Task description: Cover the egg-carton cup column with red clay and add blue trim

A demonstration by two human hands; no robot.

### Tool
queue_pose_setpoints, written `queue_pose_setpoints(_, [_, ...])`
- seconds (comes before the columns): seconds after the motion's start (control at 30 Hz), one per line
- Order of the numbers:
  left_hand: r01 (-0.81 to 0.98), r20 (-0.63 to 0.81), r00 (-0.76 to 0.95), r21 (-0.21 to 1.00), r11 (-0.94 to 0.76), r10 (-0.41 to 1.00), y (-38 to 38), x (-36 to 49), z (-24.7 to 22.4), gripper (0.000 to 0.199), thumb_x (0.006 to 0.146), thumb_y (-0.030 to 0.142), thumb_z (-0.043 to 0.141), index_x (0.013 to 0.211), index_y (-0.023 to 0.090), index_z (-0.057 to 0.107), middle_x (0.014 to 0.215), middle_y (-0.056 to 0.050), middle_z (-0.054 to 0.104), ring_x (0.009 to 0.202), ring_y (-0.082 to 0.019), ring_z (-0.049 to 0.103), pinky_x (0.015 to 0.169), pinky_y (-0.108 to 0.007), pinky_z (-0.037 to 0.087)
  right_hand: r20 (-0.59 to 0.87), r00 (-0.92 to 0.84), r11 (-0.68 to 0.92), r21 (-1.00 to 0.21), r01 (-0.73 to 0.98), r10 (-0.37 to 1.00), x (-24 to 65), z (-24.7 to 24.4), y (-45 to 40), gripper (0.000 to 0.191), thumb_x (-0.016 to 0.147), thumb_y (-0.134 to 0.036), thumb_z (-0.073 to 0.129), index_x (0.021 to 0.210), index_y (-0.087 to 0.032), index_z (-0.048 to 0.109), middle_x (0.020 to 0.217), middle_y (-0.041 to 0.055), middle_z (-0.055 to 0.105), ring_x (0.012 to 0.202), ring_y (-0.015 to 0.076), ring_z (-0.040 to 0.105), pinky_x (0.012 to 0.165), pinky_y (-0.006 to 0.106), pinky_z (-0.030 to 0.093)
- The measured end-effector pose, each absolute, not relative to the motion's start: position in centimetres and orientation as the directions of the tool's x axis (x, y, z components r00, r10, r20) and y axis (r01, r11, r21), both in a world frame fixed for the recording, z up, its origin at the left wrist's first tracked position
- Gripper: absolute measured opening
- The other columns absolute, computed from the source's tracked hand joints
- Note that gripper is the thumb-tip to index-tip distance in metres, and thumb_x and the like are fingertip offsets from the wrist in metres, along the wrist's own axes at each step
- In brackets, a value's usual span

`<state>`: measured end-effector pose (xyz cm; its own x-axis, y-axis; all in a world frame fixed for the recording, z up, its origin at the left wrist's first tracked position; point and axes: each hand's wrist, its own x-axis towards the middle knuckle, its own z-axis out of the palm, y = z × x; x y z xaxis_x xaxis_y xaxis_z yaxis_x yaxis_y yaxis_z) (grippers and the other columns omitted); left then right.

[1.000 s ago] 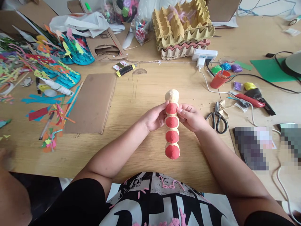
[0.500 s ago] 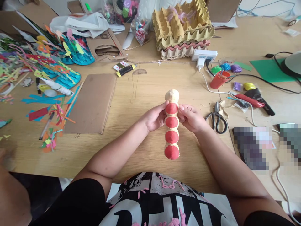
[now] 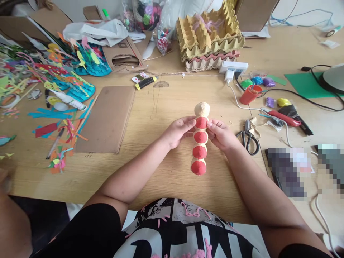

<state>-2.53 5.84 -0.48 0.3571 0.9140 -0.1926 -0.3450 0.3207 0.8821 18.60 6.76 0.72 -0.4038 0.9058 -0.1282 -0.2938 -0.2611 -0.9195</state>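
Observation:
A strip of egg-carton bumps [image 3: 200, 137] hangs upright over the table, cream at its top bump and red on the several bumps below. My left hand [image 3: 180, 132] grips its left edge near the upper red bump, thumb on the front. On the opposite edge, at about the same height, my right hand [image 3: 219, 133] pinches the strip between thumb and fingers. Some fingertips of both hands are hidden behind the strip.
Black-handled scissors [image 3: 247, 138] lie right of my right hand. A cardboard sheet [image 3: 104, 120] and coloured paper strips [image 3: 51, 114] are at the left. Egg trays [image 3: 211, 39], a power strip [image 3: 234, 67] and a red cup [image 3: 250, 94] stand farther back.
The strip has shifted slightly right, and its lower end now leans a little left and appears higher. Both hands still hold it, with my left thumb moved onto the upper red bump.

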Motion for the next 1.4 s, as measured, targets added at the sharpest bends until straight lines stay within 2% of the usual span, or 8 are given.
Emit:
queue_pose_setpoints(0.1, [-0.260, -0.153, 0.283, 0.938, 0.229, 0.947, 5.83, -2.79, -0.22, 0.106, 0.069, 0.059, 0.112, 0.157, 0.023, 0.064, 0.111, -0.009, 0.090, 0.106, -0.026, 0.084, 0.099, -0.038, 0.060, -0.148, -0.393, -0.270, -0.922, -0.278, 0.908, 18.82, 0.59, 6.96, 0.066, 0.066, -0.072, 0.110, 0.076, -0.022, 0.068, 0.059, -0.0100, 0.033, 0.057, 0.0088, 0.020, 0.056, 0.031, 0.015])
queue_pose_setpoints(0.27, [-0.032, -0.063, 0.185, 0.997, 0.070, 0.981, 5.51, -2.97, -0.08, 0.120, 0.079, 0.050, 0.106, 0.179, 0.022, 0.046, 0.106, -0.008, 0.091, 0.103, -0.026, 0.085, 0.100, -0.040, 0.060, -0.153, -0.399, -0.275, -0.923, -0.269, 0.904, 18.72, 0.47, 7.01, 0.067, 0.064, -0.073, 0.110, 0.075, -0.022, 0.068, 0.059, -0.0099, 0.033, 0.057, 0.0092, 0.021, 0.056, 0.031, 0.015])
queue_pose_setpoints(0.6, [0.096, 0.062, 0.160, 0.992, -0.078, 0.985, 5.31, -2.84, -0.30, 0.113, 0.087, 0.042, 0.097, 0.184, 0.020, 0.042, 0.085, 0.003, 0.084, 0.078, -0.016, 0.073, 0.089, -0.034, 0.056, -0.150, -0.405, -0.276, -0.922, -0.273, 0.902, 18.49, 0.66, 6.70, 0.067, 0.066, -0.073, 0.109, 0.074, -0.022, 0.066, 0.059, -0.0099, 0.033, 0.057, 0.0087, 0.020, 0.056, 0.030, 0.015])
queue_pose_setpoints(0.8, [-0.097, 0.052, 0.166, 0.995, -0.036, 0.985, 5.36, -2.68, -0.23, 0.107, 0.085, 0.055, 0.101, 0.174, 0.023, 0.051, 0.093, -0.001, 0.086, 0.088, -0.019, 0.078, 0.093, -0.035, 0.058, -0.139, -0.421, -0.284, -0.909, -0.304, 0.896, 18.65, 0.72, 6.74, 0.069, 0.069, -0.070, 0.109, 0.069, -0.023, 0.058, 0.059, -0.0095, 0.032, 0.056, 0.0082, 0.019, 0.056, 0.029, 0.015])
queue_pose_setpoints(1.0, [-0.450, -0.148, 0.317, 0.846, 0.286, 0.937, 5.46, -2.07, -0.47, 0.081, 0.075, 0.065, 0.107, 0.134, 0.022, 0.071, 0.106, -0.004, 0.085, 0.092, -0.019, 0.080, 0.084, -0.032, 0.060, -0.121, -0.430, -0.272, -0.911, -0.310, 0.895, 18.95, 0.48, 6.82, 0.070, 0.071, -0.070, 0.108, 0.071, -0.023, 0.056, 0.059, -0.0097, 0.032, 0.056, 0.0083, 0.019, 0.054, 0.029, 0.015])
queue_pose_setpoints(1.17, [-0.480, -0.148, 0.462, 0.788, 0.387, 0.875, 5.51, -2.14, -0.62, 0.058, 0.077, 0.054, 0.109, 0.112, 0.018, 0.079, 0.099, -0.003, 0.081, 0.084, -0.015, 0.075, 0.080, -0.029, 0.059, -0.118, -0.448, -0.277, -0.910, -0.308, 0.886, 18.98, 0.49, 6.73, 0.064, 0.073, -0.069, 0.107, 0.074, -0.022, 0.063, 0.061, -0.0090, 0.036, 0.057, 0.0088, 0.024, 0.054, 0.028, 0.022])
queue_pose_setpoints(1.3, [-0.498, -0.129, 0.438, 0.789, 0.360, 0.890, 5.44, -2.22, -0.56, 0.060, 0.074, 0.056, 0.111, 0.108, 0.019, 0.078, 0.104, -0.004, 0.082, 0.090, -0.017, 0.077, 0.087, -0.033, 0.061, -0.099, -0.458, -0.254, -0.922, -0.291, 0.883, 19.01, 0.64, 6.59, 0.059, 0.066, -0.063, 0.112, 0.087, -0.022, 0.074, 0.073, -0.0037, 0.059, 0.065, 0.0125, 0.046, 0.062, 0.028, 0.042])
queue_pose_setpoints(1.4, [-0.469, -0.136, 0.446, 0.806, 0.361, 0.884, 5.44, -2.44, -0.29, 0.060, 0.073, 0.058, 0.110, 0.107, 0.021, 0.076, 0.108, -0.005, 0.082, 0.094, -0.019, 0.078, 0.090, -0.037, 0.061, -0.084, -0.426, -0.201, -0.950, -0.238, 0.901, 18.88, 0.63, 6.45, 0.056, 0.066, -0.059, 0.113, 0.085, -0.023, 0.074, 0.077, -0.0026, 0.064, 0.071, 0.0142, 0.053, 0.069, 0.029, 0.048])
